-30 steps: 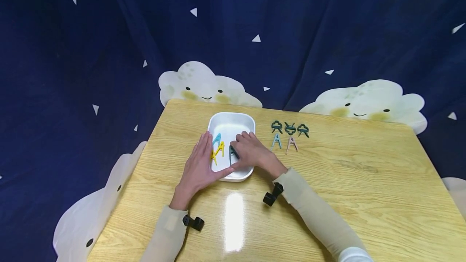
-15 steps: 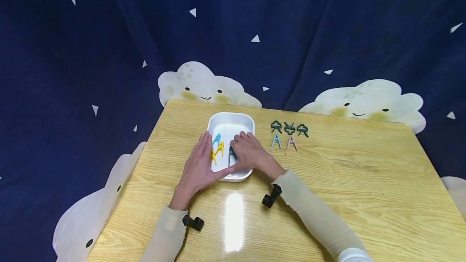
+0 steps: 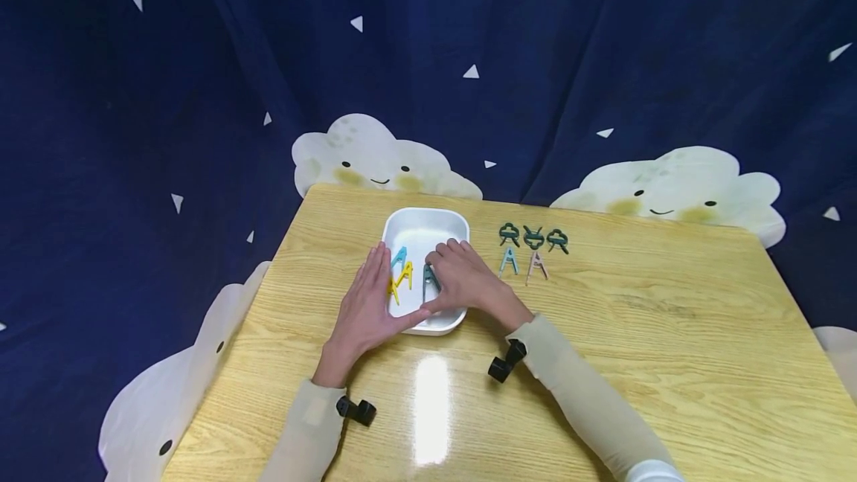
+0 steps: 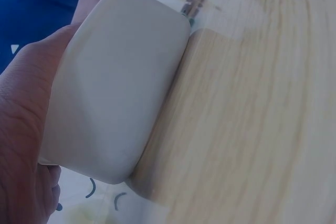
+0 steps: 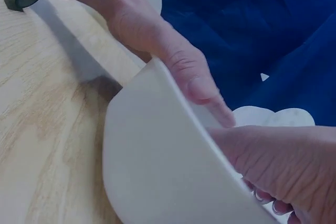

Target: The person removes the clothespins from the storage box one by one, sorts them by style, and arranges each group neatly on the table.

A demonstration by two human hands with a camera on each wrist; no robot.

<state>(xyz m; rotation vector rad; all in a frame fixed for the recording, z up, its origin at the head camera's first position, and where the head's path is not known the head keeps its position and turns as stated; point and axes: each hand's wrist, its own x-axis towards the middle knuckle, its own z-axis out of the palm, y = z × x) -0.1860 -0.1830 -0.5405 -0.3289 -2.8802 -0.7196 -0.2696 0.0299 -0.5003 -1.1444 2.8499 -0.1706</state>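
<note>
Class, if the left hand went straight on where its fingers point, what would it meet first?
Likely the white tray, at its far-left rim; the left hand might pass above it, since depth is unclear.

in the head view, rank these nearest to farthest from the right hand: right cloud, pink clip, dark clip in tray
From the right hand:
1. Dark clip: in the tray, at the hand's left
2. Pink clip: on the table, right of the hand
3. Right cloud: on the curtain, farther right
</note>
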